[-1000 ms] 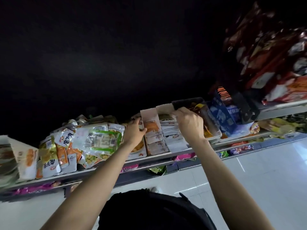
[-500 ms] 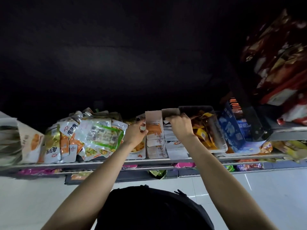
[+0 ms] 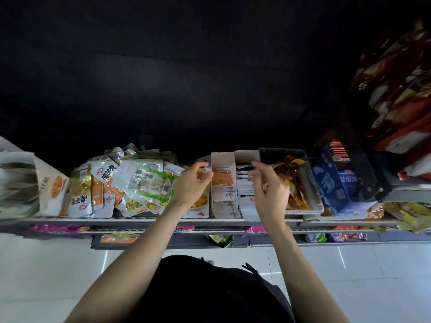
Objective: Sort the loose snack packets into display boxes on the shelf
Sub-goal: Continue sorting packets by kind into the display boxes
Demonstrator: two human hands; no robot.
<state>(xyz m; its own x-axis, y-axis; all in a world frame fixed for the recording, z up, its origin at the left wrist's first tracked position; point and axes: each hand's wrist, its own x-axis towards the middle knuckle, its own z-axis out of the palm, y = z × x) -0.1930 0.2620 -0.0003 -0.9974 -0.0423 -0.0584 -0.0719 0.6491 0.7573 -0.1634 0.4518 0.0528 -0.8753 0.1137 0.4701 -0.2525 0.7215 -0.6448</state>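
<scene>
Loose snack packets (image 3: 140,183) lie heaped on the shelf (image 3: 116,220) left of centre. To their right stand narrow cardboard display boxes: one with orange-and-white packets (image 3: 222,183) and one with white packets (image 3: 245,190). My left hand (image 3: 191,183) hovers at the left wall of the orange-packet box with loosely curled fingers, and I see nothing in it. Over the right edge of the white-packet box, my right hand (image 3: 271,190) has relaxed fingers just off the cardboard flap (image 3: 247,157) and holds nothing.
A dark plastic tray (image 3: 282,151) of yellow-brown packets sits right of the boxes, then a blue carton (image 3: 331,183). A white box (image 3: 46,183) stands at far left. Red bags (image 3: 396,89) hang at the upper right. Lower shelves hold pink packets (image 3: 58,228).
My right hand has let go of the cardboard flap and drawn back slightly. My left hand has come off the box wall. The view has shifted a little.
</scene>
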